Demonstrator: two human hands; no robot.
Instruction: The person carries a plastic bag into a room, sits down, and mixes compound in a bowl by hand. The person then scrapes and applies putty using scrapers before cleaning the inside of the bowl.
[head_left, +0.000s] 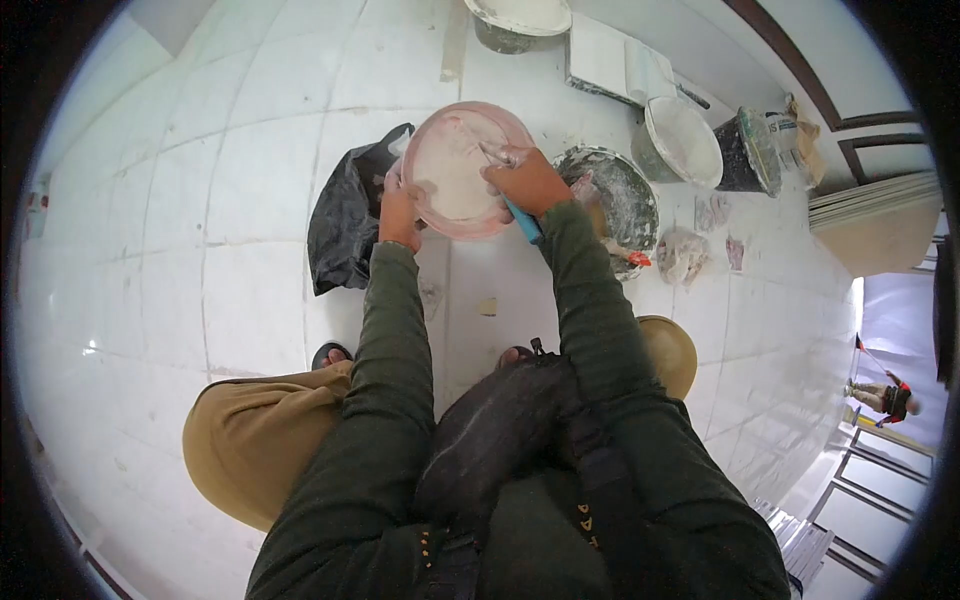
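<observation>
My left hand (401,212) is closed on the left rim of a round pink basin (470,107). Whitish material (455,172), powder or paste, covers the basin's inside. My right hand (528,183) grips a tool with a blue handle (523,222). Its working end reaches over the right part of the basin and is partly hidden by my fingers, so I cannot tell its exact kind. Left of the basin a black plastic bag (345,225) lies on the floor. Close by on the right stands a dark tub (632,195) smeared with white, with items inside.
White floor tiles (270,180) surround me. A bucket (682,140), a black bucket (748,152), a white-topped tub (520,15) and a white slab (600,60) line the far side. A plastic bag (683,255) lies right. Another person (887,397) stands far right.
</observation>
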